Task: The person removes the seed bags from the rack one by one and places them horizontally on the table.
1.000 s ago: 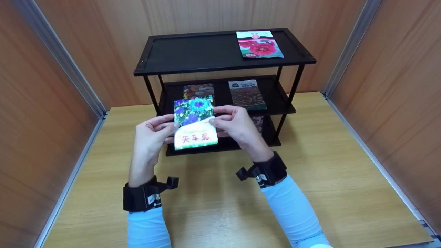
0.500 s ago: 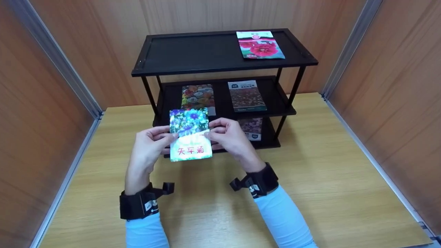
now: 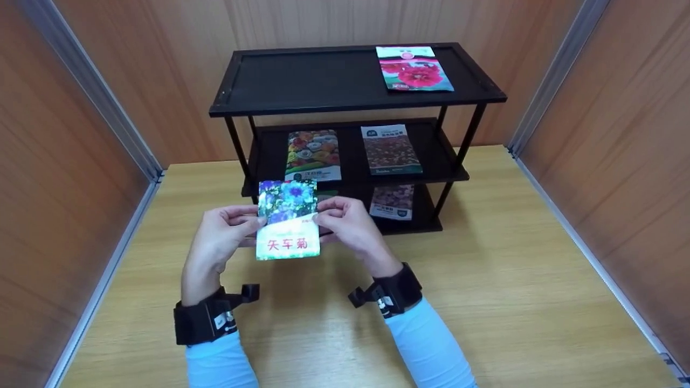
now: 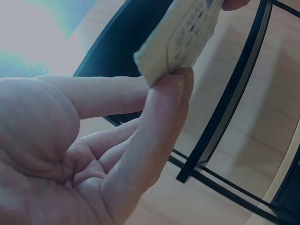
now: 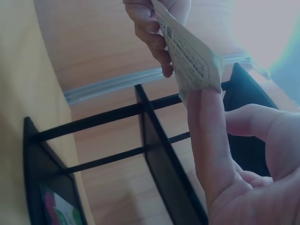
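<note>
A seed packet (image 3: pixel 288 221) with blue flowers and red characters is held up in front of the shelf. The left hand (image 3: pixel 218 237) pinches its left edge between thumb and fingers; the right hand (image 3: pixel 353 229) pinches the right edge. In the left wrist view the packet's printed back (image 4: pixel 180 40) rises from the left hand's fingers (image 4: pixel 161 112). The right wrist view has the packet (image 5: pixel 190 56) between the thumb and fingers of the right hand (image 5: pixel 248 164), with the left hand (image 5: pixel 154 33) at its far edge.
A black three-tier shelf (image 3: pixel 307 81) stands at the back. A pink-flower packet (image 3: pixel 415 69) lies on top; two packets (image 3: pixel 314 155) (image 3: pixel 392 150) lie on the middle tier, another (image 3: pixel 392 202) on the bottom. Wooden walls (image 3: pixel 620 118) flank the wooden floor (image 3: pixel 512 269).
Both hands have moved toward the person and slightly left with the packet, away from the shelf. The middle-tier left packet, formerly partly covered, now shows almost whole.
</note>
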Available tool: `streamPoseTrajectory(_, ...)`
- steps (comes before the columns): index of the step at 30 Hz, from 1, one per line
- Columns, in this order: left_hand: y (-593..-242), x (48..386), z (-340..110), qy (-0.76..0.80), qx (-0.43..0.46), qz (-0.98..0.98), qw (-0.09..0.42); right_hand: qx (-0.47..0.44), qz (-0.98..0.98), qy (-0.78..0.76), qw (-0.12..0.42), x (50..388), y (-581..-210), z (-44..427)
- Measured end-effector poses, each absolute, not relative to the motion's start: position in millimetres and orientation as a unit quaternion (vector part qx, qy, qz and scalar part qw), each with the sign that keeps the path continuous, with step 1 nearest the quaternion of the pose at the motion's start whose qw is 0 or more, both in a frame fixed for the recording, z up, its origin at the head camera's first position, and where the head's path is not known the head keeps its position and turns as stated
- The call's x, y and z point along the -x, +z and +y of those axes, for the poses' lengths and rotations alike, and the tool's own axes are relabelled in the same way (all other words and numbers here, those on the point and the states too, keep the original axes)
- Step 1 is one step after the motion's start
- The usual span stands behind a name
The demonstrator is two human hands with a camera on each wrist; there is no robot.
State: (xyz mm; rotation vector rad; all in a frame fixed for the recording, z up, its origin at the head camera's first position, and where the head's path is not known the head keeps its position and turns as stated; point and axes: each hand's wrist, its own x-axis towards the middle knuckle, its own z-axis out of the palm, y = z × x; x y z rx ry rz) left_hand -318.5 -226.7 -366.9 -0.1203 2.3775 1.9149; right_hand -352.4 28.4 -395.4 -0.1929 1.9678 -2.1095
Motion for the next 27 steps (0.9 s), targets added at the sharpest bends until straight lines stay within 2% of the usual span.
streamPoseTrajectory(10,-374.9,320.5,-243.0,0.595,0.042,0.800,0.058,0.081,0.667,-0.732,0.111,354.1,-412.4,12.3)
streamPoseTrajectory(27,-385.6,315.9,-273.1,0.563,0.073,0.820,0.070,0.085,0.705,-0.689,0.142,356.9,-419.7,-14.5)
